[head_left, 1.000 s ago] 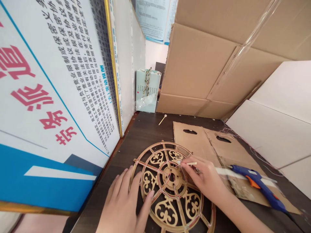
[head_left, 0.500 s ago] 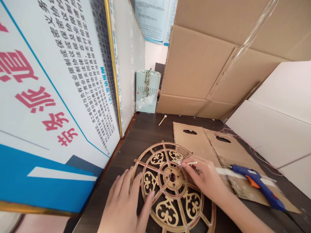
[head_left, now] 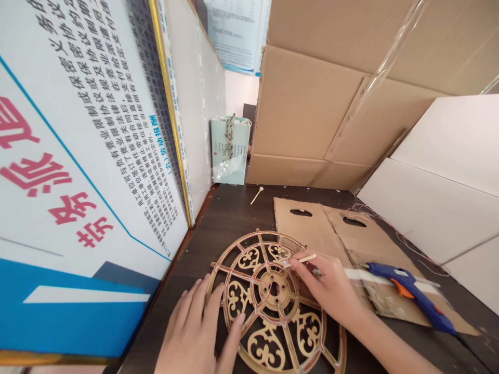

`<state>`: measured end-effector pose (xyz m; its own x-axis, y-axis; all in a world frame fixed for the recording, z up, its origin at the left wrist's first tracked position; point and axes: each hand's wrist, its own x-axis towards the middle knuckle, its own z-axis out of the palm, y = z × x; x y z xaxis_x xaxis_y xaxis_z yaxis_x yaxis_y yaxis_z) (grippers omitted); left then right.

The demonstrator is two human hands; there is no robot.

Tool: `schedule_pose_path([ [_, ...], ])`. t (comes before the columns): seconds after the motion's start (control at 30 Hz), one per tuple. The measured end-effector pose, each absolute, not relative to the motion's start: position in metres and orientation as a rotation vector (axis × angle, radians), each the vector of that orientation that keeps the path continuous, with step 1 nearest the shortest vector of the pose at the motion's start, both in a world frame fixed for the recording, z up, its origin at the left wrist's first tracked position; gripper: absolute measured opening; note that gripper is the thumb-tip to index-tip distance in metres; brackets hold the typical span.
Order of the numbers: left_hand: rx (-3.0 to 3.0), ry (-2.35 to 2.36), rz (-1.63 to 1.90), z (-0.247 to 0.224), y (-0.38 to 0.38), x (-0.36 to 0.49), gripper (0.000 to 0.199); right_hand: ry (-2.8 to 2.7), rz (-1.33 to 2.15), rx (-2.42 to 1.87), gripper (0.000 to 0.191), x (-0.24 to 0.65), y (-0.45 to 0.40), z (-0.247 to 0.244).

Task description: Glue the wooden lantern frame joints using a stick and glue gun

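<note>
A round openwork frame [head_left: 288, 340] with scroll ornaments and thin reddish wires along its rings lies on the dark table. My left hand [head_left: 200, 327] rests on the frame's left edge, fingers spread, holding nothing. Pinched in my right hand [head_left: 325, 280] is a small pale stick [head_left: 306, 261], its whitish tip touching the frame's inner ring at the upper right. Another small stick with a round end [head_left: 256, 196] lies on the table beyond the frame.
A blue glue gun [head_left: 411, 293] lies on flat cardboard [head_left: 307, 231] at the right. Behind stands a tall cardboard sheet [head_left: 300, 109]. White boxes [head_left: 436, 208] are at the right, with thin wires beside them. A printed board [head_left: 97, 208] borders the left, near a pale green bag [head_left: 230, 150].
The whole view has shifted slightly, so things appear a little further left. The stick in my right hand is tilted more, its free end raised. My left hand stays on the frame.
</note>
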<state>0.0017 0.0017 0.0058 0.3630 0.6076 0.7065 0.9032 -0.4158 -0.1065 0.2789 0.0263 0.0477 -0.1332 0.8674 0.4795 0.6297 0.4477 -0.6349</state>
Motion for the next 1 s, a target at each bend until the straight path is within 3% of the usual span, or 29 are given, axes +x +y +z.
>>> schedule_pose_path([
  [1.0, -2.189, -1.407, -0.848, -0.007, 0.001, 0.001, 0.048, -1.778, 0.280, -1.345, 0.025, 0.277, 0.026, 0.051],
])
